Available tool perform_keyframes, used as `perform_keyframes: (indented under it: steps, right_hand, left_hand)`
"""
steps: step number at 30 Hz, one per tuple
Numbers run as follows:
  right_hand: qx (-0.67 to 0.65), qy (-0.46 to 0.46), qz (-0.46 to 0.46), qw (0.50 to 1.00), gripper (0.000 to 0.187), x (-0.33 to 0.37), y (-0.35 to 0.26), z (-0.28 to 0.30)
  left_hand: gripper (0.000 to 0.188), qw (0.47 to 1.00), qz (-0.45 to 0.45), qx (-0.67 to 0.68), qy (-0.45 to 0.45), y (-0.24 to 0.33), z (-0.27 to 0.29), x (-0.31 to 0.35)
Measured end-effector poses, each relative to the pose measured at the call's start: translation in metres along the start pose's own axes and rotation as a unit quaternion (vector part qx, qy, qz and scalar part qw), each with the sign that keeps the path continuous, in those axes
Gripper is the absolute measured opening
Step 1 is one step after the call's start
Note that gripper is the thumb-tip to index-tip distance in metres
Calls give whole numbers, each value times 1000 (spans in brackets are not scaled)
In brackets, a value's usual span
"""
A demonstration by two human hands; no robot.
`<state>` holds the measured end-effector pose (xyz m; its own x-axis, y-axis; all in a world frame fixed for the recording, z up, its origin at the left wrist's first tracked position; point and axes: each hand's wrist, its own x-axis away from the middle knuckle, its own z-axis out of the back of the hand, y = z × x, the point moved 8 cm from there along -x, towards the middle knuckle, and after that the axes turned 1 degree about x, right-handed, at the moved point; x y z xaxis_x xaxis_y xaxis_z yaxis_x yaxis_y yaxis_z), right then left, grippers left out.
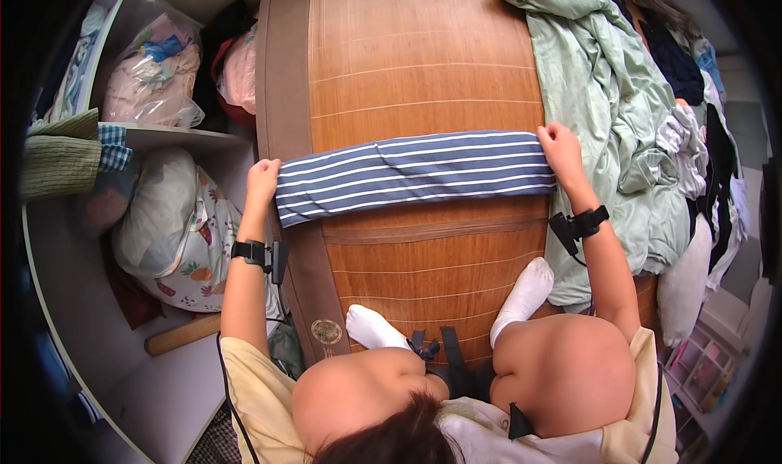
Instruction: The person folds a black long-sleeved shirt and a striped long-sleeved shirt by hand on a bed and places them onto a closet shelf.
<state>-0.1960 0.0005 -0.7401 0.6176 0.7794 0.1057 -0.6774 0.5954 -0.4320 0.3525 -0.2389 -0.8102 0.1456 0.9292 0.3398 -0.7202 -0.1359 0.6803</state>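
A blue cloth with white stripes (415, 171), folded into a long band, stretches sideways between my two hands above the brown bamboo mat (423, 48). At its left end my left hand (263, 183) is closed on the upper corner. My right hand (560, 146) pinches the upper corner at the other end, with its fingers curled in. A few creases run across the middle of the cloth. Its lower edge hangs slightly lower at the left. Both wrists wear black straps, and my knees and white-socked feet are below the cloth.
A rumpled pale green quilt (603, 122) lies along the right side, with piled clothes (692, 138) beyond it. On the left, an open white cabinet (163, 391) holds bagged bedding (155, 73) and a fruit-patterned bundle (204, 252). A green ribbed garment (61, 158) hangs over its shelf edge.
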Motion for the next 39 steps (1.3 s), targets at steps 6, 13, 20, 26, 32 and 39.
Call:
perform_keyframes:
  steps: [6, 13, 20, 26, 32, 39]
  right_hand:
    - [-24, 119, -47, 991, 26, 21, 16, 5]
    - [49, 196, 110, 973, 21, 25, -29, 26]
    - [177, 21, 315, 932, 58, 92, -117, -41]
    - [136, -4, 306, 942, 61, 81, -98, -38]
    - [-35, 20, 328, 944, 82, 95, -155, -17]
    - [-332, -147, 303, 881, 78, 117, -208, -107]
  left_hand:
    - [33, 968, -12, -94, 233, 8, 16, 25]
    - [27, 959, -122, -178, 185, 67, 2, 43]
    - [58, 856, -404, -321, 25, 134, -89, 119]
    - [70, 856, -385, -346, -5, 113, -73, 109]
    - [61, 969, -148, -124, 153, 41, -22, 95]
    - [45, 972, 80, 217, 34, -5, -27, 59]
